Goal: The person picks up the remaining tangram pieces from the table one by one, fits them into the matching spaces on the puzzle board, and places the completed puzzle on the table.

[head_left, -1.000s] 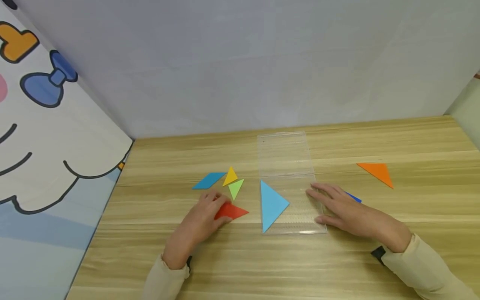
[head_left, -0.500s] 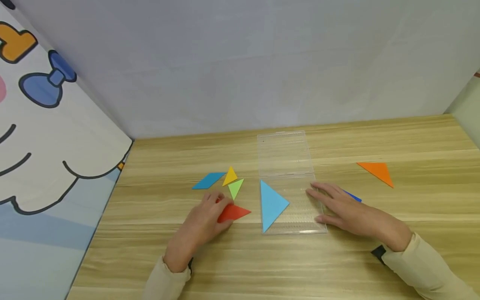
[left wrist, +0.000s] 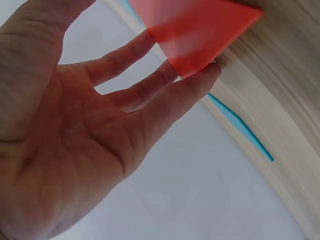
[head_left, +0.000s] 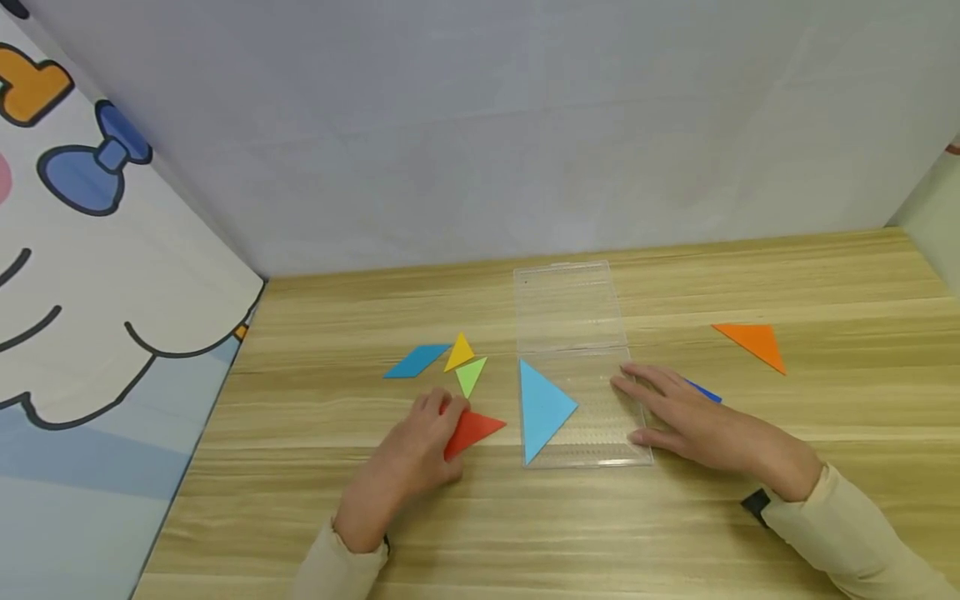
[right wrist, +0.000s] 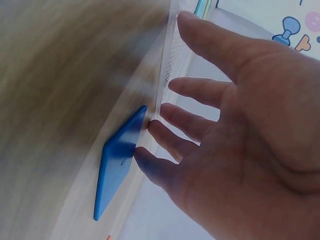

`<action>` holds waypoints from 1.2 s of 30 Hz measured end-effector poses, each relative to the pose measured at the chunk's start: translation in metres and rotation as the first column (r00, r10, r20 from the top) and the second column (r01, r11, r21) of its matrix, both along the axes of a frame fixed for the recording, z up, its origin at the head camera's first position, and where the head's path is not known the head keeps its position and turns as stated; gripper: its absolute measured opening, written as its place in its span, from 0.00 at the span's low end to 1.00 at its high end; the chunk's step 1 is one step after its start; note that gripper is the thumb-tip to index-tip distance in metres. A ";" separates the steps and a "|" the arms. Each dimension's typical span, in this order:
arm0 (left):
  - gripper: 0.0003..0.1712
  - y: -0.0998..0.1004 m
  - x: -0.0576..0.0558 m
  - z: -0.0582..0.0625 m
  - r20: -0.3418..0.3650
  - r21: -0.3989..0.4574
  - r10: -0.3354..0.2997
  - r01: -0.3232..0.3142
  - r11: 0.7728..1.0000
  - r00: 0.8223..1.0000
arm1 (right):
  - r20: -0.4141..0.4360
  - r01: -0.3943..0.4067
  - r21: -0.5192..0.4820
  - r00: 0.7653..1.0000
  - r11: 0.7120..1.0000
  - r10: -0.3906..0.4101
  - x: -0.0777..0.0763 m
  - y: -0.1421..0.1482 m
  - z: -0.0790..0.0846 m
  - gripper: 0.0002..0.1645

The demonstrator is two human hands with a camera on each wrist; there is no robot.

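With its thumb and fingers my left hand (head_left: 412, 454) pinches a red triangle tile (head_left: 476, 429), whose point faces right; the hand covers its left part. The left wrist view shows the fingertips at the edge of this red tile (left wrist: 195, 35). A light blue triangle tile (head_left: 545, 410) lies on the left side of a clear plastic case (head_left: 600, 433), spread flat on the table. My right hand (head_left: 686, 421) rests its extended fingertips on the case's right edge. Beside its little finger is a dark blue tile (right wrist: 117, 167), mostly hidden in the head view.
Beyond my left hand lie a blue parallelogram (head_left: 417, 362), a small yellow triangle (head_left: 460, 354) and a small green triangle (head_left: 471, 376). An orange triangle (head_left: 757, 343) lies at the right. A pale wall (head_left: 525, 142) stands behind the wooden table (head_left: 570, 533).
My left hand has shifted slightly to the right with the red triangle tile, drawing it nearer the clear case. The right hand stays where it was.
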State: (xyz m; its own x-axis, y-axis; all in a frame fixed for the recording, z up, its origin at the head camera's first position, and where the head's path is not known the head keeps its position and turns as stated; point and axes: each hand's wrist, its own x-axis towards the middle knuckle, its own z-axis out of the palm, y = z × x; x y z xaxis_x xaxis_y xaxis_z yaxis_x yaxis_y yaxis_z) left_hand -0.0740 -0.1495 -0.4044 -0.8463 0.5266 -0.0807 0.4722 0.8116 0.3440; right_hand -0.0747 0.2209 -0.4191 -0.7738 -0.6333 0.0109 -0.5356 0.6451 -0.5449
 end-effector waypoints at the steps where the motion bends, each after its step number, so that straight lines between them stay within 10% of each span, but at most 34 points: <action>1: 0.29 0.001 0.000 0.000 0.009 -0.008 -0.001 0.001 1.000 1.000 | 0.003 0.001 -0.001 1.000 1.000 -0.001 0.000 0.000 0.000 0.39; 8: 0.30 0.004 0.000 0.000 0.006 -0.003 -0.006 0.006 1.000 1.000 | 0.016 0.006 0.007 1.000 1.000 -0.007 0.001 0.001 0.000 0.39; 21: 0.30 0.013 -0.002 -0.007 -0.230 0.083 -0.083 0.104 0.991 0.970 | 0.012 0.004 0.011 1.000 1.000 -0.004 0.000 0.001 0.002 0.39; 36: 0.32 0.030 -0.005 -0.010 -0.197 0.119 -0.136 0.161 0.980 0.971 | 0.009 -0.006 0.013 1.000 1.000 0.005 0.000 -0.001 0.002 0.39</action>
